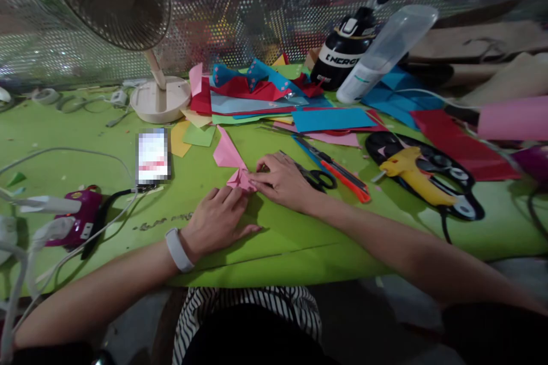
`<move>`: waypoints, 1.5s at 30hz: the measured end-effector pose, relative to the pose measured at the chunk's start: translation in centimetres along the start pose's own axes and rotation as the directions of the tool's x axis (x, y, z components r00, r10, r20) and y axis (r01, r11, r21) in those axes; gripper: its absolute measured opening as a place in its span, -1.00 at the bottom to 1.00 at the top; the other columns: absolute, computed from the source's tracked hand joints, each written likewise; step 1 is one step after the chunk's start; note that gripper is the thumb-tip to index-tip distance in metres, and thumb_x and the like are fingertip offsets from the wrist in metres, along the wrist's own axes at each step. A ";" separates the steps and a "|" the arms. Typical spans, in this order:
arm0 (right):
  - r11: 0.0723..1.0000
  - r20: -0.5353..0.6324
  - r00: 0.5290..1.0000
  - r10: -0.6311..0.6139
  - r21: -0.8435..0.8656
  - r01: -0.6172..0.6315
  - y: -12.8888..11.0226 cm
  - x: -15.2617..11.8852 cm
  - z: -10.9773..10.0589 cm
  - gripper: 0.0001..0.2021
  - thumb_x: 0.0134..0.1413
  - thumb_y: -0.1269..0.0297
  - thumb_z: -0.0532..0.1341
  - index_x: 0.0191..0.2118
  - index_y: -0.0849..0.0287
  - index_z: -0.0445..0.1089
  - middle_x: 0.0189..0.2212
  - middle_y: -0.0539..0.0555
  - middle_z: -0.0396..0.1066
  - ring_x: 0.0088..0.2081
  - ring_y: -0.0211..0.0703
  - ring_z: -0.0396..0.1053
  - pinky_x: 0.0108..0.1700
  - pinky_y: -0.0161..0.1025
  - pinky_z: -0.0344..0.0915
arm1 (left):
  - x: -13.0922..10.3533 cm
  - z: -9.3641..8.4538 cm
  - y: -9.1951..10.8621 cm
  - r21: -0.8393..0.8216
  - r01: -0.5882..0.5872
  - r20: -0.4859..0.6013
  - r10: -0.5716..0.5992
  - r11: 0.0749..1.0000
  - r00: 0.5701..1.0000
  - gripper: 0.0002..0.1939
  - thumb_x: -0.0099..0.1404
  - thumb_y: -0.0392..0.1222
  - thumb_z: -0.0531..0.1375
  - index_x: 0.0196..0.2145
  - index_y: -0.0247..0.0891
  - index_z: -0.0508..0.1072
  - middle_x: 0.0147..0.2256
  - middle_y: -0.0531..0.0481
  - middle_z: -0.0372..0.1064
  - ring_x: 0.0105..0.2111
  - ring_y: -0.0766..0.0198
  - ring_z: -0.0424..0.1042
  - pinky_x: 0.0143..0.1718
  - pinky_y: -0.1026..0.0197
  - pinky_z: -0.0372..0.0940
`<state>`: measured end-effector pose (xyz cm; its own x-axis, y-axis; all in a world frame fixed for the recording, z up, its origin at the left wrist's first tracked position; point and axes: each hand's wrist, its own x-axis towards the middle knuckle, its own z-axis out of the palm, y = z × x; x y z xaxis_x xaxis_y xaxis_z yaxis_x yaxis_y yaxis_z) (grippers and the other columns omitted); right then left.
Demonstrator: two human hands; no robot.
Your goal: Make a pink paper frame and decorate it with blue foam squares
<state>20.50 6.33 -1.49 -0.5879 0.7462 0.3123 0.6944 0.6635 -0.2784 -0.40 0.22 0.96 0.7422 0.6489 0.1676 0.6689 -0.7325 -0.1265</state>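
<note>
A folded piece of pink paper (240, 180) lies on the green tabletop, creased into small flaps. One larger pink flap (226, 151) points up and away from me. My right hand (280, 181) has its thumb and fingers closed on the paper's right side. On the near left edge, my left hand (220, 219) lies palm down, fingertips pressing on the paper and thumb stretched out to the right. Black-handled scissors (323, 179) lie partly hidden behind my right hand. Beside them is an orange utility knife (346, 179).
Behind the work lie stacked coloured papers (334, 119). A fan (160, 97) and a lit phone (153, 155) stand to the left, near a purple power strip (79, 217) with cables. On the right are a yellow glue gun (419, 174), a black bottle (338, 57) and a clear bottle (385, 51).
</note>
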 end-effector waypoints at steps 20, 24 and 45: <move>0.998 0.034 0.998 0.055 0.030 -0.056 0.8 -0.3 0.5 -0.68 0.30 0.05 0.06 0.04 -0.14 0.46 -0.20 0.11 0.33 -0.14 -0.03 0.18 -0.10 -0.07 0.06 | 0.5 -0.5 -0.7 -0.064 -0.012 0.054 0.016 0.998 0.998 -0.39 0.35 0.27 -0.04 -0.02 -0.33 0.40 -0.06 -0.26 0.34 -0.05 0.02 0.30 -0.15 0.05 0.23; 0.998 -0.002 0.998 0.064 0.011 -0.064 0.2 -0.4 0.4 -0.67 0.29 0.07 0.07 0.05 -0.07 0.46 -0.18 0.12 0.33 -0.13 -0.03 0.18 -0.04 -0.04 0.06 | 0.6 -0.6 -0.8 -0.057 -0.027 0.054 0.031 0.998 0.998 -0.37 0.34 0.28 -0.04 -0.02 -0.35 0.40 -0.07 -0.26 0.35 -0.05 0.01 0.31 -0.15 0.05 0.23; 0.996 -0.004 0.997 0.073 -0.041 -0.073 -0.6 -0.7 0.2 -0.69 0.30 0.12 0.06 0.01 -0.08 0.49 -0.17 0.12 0.32 -0.09 0.00 0.17 0.10 0.07 -0.01 | -0.1 -1.6 -0.7 0.003 -0.047 0.062 0.046 0.999 0.997 -0.26 0.32 0.36 -0.12 -0.01 -0.40 0.39 -0.04 -0.26 0.37 -0.12 0.04 0.33 -0.17 0.04 0.23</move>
<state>20.44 5.40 -1.72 -0.5342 0.7922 0.2950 0.7519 0.6048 -0.2626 -1.06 0.33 2.62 0.7736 0.6257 0.1004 0.6336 -0.7615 -0.1367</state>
